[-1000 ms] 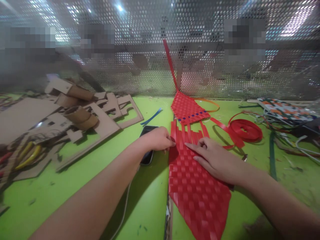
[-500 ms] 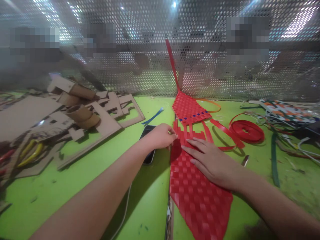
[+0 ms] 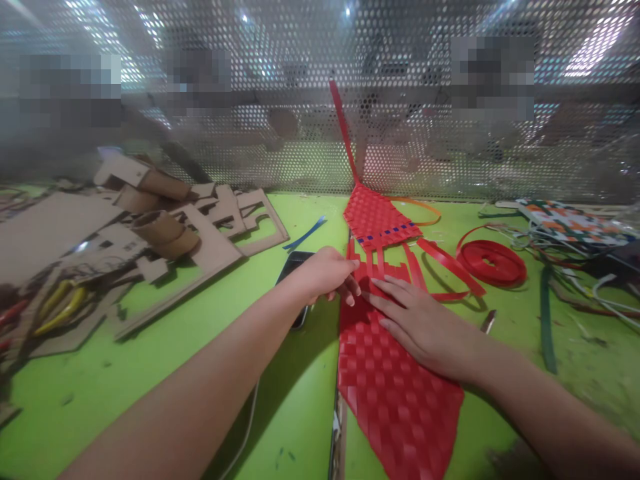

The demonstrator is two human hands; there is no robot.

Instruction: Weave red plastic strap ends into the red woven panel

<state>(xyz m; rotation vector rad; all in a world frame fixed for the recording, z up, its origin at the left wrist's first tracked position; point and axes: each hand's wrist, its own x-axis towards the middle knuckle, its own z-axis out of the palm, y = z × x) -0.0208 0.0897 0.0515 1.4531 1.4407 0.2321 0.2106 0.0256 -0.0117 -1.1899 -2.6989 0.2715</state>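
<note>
Below me lies a large piece of woven red plastic strapping (image 3: pixel 400 413), its weave narrowing toward the bottom of the view. My right hand (image 3: pixel 425 320) rests flat on it, fingers stretched out toward the upper left. At its upper left edge is my left hand (image 3: pixel 333 277), thumb apart from the loosely curled fingers, with nothing visible between them. Several red straps (image 3: pixel 381 259) run from this weave to a smaller woven red section (image 3: pixel 377 213) crossed by a dashed blue band. One long red strap (image 3: pixel 343 127) rises from its far tip against the mesh.
Under my left wrist is a phone (image 3: pixel 290 263) with a white cable. Cardboard pieces (image 3: pixel 215 260) and pliers-like yellow handles (image 3: pixel 63 303) are at left. At right are a red strap roll (image 3: pixel 493 262), a metal blade (image 3: pixel 489 321), and a green strap (image 3: pixel 548 327). Perforated metal mesh (image 3: pixel 300 147) stands behind.
My left hand has shifted slightly right over the woven edge, and its thumb and fingers have spread apart. My right hand stays flat in place.
</note>
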